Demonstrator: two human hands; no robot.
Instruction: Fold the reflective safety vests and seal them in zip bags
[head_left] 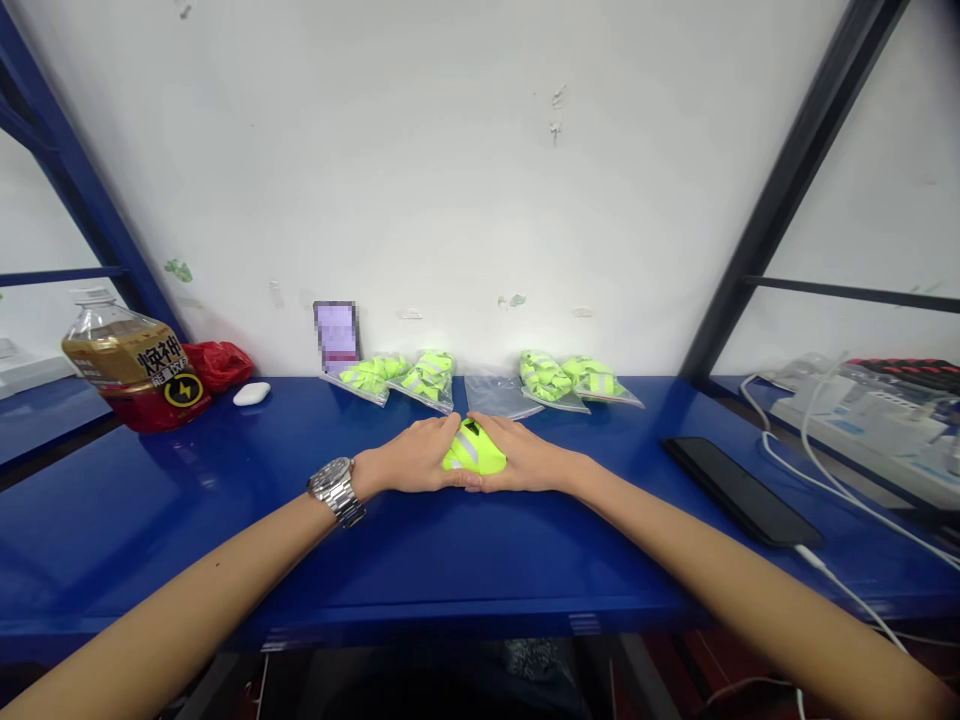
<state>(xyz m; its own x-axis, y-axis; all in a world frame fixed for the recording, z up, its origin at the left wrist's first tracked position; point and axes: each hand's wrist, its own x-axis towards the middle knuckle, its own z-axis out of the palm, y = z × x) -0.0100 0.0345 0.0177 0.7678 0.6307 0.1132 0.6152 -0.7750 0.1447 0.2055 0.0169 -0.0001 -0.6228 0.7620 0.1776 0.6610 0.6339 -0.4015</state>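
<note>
Between my two hands is a folded bundle of neon-yellow fabric point(480, 455) with silvery reflective strips and a small black mark. My left hand point(416, 455), a metal watch on its wrist, wraps the bundle's left side. From the right, my right hand point(529, 458) grips the other side, and the thumbs nearly meet at the near edge. Just beyond the hands lies a flat clear plastic bag point(499, 393). Clear bags with similar neon bundles stand on both sides of it, such as one bagged bundle point(426, 378) on the left and another point(546, 377) on the right.
The blue table point(465, 560) meets a white wall. At left are a large drink bottle point(142, 360), a red plastic bag point(217, 365) and a white case point(252, 393). A phone point(337, 335) leans on the wall. Another phone point(739, 488) with a white cable lies right, near power strips point(877, 440).
</note>
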